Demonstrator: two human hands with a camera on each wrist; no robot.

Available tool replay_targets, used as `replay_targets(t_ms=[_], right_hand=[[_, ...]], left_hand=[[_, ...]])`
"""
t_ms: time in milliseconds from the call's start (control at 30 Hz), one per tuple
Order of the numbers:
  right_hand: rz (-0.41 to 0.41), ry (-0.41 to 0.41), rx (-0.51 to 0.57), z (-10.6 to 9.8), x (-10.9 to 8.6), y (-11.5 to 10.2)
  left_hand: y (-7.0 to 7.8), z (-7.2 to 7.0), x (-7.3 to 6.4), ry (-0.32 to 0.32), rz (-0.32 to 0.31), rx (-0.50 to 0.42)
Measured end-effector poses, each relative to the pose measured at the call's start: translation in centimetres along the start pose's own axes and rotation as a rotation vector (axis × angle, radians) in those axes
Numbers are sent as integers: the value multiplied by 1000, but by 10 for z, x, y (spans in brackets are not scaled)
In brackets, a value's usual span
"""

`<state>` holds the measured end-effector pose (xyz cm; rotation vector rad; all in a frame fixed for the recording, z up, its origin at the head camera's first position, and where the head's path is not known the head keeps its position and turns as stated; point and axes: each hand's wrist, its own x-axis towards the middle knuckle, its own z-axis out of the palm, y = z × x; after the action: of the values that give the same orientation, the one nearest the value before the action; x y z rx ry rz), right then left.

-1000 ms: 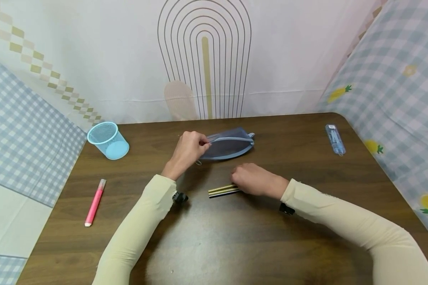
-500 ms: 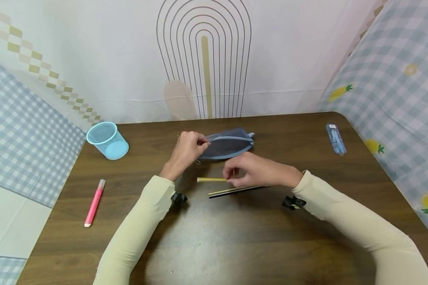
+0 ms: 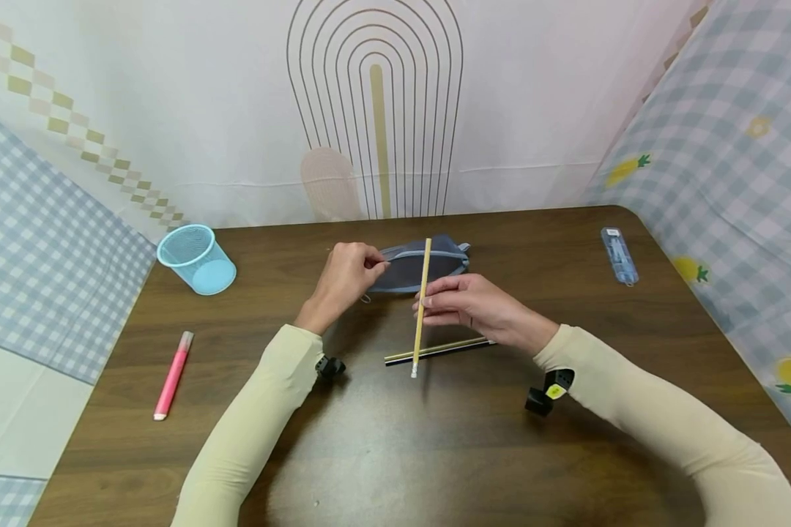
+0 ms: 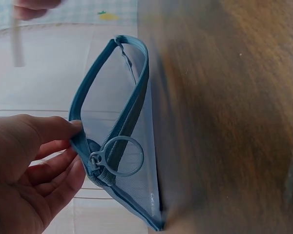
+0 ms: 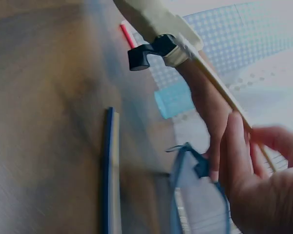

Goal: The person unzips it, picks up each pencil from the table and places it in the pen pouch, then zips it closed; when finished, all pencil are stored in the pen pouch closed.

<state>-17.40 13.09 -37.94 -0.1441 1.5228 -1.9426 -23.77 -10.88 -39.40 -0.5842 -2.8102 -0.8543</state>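
My left hand pinches the rim of a blue-grey mesh zip pouch between thumb and fingers. In the left wrist view the pouch's zipped mouth gapes wide, and a ring pull hangs near the thumb. Raised over the table, my right hand holds a yellow pencil near its middle. The pencil stands steeply tilted, its white eraser end down. Below it, a gold stick and a black stick, both slim, lie side by side on the wood.
A light blue mesh pen cup stands at the back left. A pink marker lies at the left, and a small blue packet at the back right. Patterned cloth hangs behind the table and along both sides.
My right hand has taken the yellow pencil from beside the other sticks, lifted it and turned it from lying flat to nearly upright. The left hand keeps its hold on the pouch rim.
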Motion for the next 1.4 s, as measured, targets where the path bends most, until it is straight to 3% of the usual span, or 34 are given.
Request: replay_targets(t_ms=[333,667,933,1067,1200,1400], right_hand=[[170,122,407,-16,14,21],[255,262,652,-24,29,19],[245,340,729,-22,43,16],[220,340,756,-19,50,15],[165,350,708,-13,59,16],[115,426,634,-5,70,18]], left_hand=[[0,0,-2,-5,2,5],[-1,-1,-3,-4,-1,1],[0,-1,-4,-14,-12,3],[0,-1,-3,-17,-17,7],[1,-1,-3,-19,-12,10],[3,-1,-4,-13,-3,9]])
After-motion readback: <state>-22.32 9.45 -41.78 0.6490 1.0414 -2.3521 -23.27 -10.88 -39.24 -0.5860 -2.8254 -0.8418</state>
